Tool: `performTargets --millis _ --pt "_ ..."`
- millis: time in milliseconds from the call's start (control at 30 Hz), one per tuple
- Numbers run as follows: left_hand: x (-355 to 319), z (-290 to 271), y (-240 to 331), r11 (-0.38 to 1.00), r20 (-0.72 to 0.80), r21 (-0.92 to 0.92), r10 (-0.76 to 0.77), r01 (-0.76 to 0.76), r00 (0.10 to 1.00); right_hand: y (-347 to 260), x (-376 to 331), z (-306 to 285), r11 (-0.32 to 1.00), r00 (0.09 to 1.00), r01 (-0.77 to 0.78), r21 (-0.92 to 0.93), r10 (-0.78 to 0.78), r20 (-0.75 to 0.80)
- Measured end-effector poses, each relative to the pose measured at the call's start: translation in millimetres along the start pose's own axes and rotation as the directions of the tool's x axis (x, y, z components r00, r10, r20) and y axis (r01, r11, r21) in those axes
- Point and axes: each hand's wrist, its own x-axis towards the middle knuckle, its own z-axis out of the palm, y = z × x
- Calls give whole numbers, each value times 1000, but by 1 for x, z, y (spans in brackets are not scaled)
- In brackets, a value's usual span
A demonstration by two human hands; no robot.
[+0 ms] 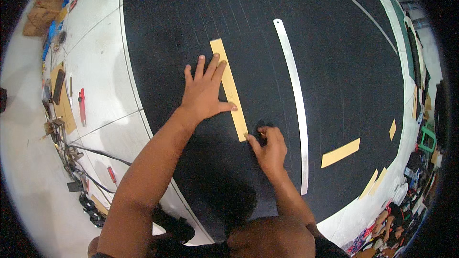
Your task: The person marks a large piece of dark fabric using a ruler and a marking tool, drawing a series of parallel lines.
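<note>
Dark fabric (248,81) with thin pale lines is spread out before me. On it lies a narrow yellow card strip (231,88), slightly slanted. My left hand (203,93) is open, fingers spread, its fingertips and thumb pressing on the strip from the left. My right hand (271,148) is closed in a pinch at the strip's near end, the thumb against its corner. Whatever sits between those fingers is small and mostly hidden. A long metal ruler (297,100) lies on the fabric, to the right of both hands.
Another yellow card piece (340,153) lies on the fabric at the right, with narrower pieces (373,184) near the edge. On the white tiled surface at left are a red-handled tool (82,107), a red cutter (111,174) and black cables. Clutter lines the far right.
</note>
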Motion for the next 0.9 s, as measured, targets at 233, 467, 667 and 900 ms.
performTargets --millis 233,467,667,900 --pt "1 -5 -2 999 21 -36 -20 21 1000 0 1 2 1000 1000 5 -20 -5 1" --pt "12 -20 7 997 93 -48 -51 56 994 4 1 2 998 999 32 -47 -32 0" --pt "16 -23 4 994 82 -52 -89 93 993 2 2 2 998 1000 17 -60 -16 23" --pt "22 -26 7 993 121 -57 -94 102 988 8 0 5 999 1000 25 -38 -24 11"
